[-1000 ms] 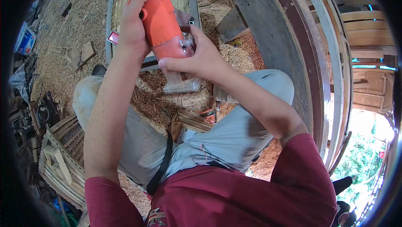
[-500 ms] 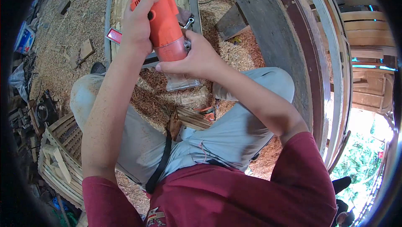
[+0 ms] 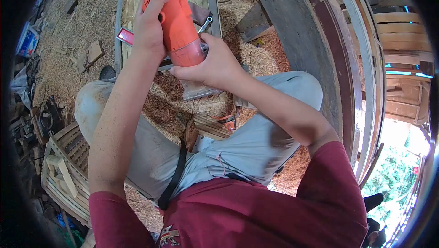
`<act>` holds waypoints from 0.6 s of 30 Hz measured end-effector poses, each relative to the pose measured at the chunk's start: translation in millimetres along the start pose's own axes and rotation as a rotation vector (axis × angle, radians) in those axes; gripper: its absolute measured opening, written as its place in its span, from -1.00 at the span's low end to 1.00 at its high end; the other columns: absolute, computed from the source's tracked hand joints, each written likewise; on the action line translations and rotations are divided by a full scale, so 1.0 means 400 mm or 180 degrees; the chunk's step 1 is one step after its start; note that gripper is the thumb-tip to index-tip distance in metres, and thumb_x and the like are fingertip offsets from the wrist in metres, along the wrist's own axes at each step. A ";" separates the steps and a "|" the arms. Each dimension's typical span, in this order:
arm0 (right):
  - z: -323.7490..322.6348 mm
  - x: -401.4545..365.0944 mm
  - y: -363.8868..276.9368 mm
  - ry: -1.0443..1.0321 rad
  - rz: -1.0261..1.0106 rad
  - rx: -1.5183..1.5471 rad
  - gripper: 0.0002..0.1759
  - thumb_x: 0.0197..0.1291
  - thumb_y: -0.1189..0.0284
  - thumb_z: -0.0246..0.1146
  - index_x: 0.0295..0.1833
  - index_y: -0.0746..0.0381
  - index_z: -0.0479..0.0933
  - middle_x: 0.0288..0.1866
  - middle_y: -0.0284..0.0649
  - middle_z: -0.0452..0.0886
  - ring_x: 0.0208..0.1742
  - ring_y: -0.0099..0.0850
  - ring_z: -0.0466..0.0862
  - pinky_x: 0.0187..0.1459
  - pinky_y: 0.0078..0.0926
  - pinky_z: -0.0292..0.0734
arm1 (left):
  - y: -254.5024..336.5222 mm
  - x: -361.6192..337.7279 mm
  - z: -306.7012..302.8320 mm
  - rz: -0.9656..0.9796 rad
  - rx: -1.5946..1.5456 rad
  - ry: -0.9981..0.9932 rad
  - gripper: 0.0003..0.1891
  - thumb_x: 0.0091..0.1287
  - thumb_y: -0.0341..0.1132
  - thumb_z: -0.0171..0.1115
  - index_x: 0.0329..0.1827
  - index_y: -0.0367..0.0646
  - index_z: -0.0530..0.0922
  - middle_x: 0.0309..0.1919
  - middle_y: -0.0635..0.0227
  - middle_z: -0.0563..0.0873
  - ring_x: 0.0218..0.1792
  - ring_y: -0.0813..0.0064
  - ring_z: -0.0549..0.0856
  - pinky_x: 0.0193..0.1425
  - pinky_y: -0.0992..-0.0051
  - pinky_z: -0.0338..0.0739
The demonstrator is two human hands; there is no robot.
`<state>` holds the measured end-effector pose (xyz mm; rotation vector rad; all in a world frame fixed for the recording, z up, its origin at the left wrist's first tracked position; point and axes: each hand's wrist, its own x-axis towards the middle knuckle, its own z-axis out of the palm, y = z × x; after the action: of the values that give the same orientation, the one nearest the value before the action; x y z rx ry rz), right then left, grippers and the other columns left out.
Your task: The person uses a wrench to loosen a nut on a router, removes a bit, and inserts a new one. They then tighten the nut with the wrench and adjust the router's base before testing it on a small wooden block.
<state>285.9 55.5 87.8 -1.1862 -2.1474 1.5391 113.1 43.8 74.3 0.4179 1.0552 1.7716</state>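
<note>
An orange trim router with a clear plastic base is held up in front of me, its black cord leaving the top. My left hand wraps around the upper body, thumb along the top near the cord end. Lower down, my right hand grips the router near the base, its thumb across the front. Beyond the tool, a wrench and a brown cloth lie on a slatted wooden panel. A red-and-white box rests at the panel's left edge.
Wood shavings cover the ground. A dark plank runs along the right side. Between my legs lie wood strips and an orange-handled tool. At the lower left is a slatted wooden piece.
The router has tilted slightly, and less of its clear base shows below my right hand. Both hands keep their hold.
</note>
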 end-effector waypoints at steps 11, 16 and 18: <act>-0.024 0.006 -0.007 -0.0007 -0.0203 -0.0153 -0.07 -0.25 0.06 0.71 0.18 0.43 0.56 -0.04 -0.02 0.76 -0.05 -0.29 0.78 0.09 -0.32 0.67 | 0.017 0.010 -0.005 -0.0104 -0.0038 -0.0350 -0.48 0.34 0.03 0.34 0.10 -0.25 0.58 -0.20 0.18 0.73 -0.21 0.31 0.75 -0.08 0.25 0.72; -0.023 0.006 -0.013 0.0115 -0.0323 -0.0504 -0.07 -0.24 0.02 0.69 0.15 0.43 0.55 -0.05 0.04 0.76 -0.05 -0.17 0.80 0.07 -0.27 0.68 | 0.018 0.008 -0.017 -0.0105 -0.0047 -0.0504 -0.40 0.32 0.07 0.32 0.16 -0.32 0.56 -0.13 0.11 0.73 -0.14 0.25 0.76 -0.01 0.23 0.73; -0.012 0.001 -0.004 0.0290 -0.0484 -0.0370 -0.11 -0.28 -0.01 0.67 0.05 0.42 0.56 -0.13 0.10 0.77 -0.12 -0.04 0.82 -0.02 -0.19 0.70 | 0.018 0.004 -0.019 -0.0120 0.0014 -0.0546 -0.35 0.30 0.10 0.30 0.19 -0.33 0.56 -0.11 0.10 0.73 -0.13 0.23 0.76 0.01 0.22 0.72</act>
<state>287.8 58.8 91.0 -1.0770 -2.2359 1.2888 103.2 40.8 75.6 0.5393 0.9400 1.6688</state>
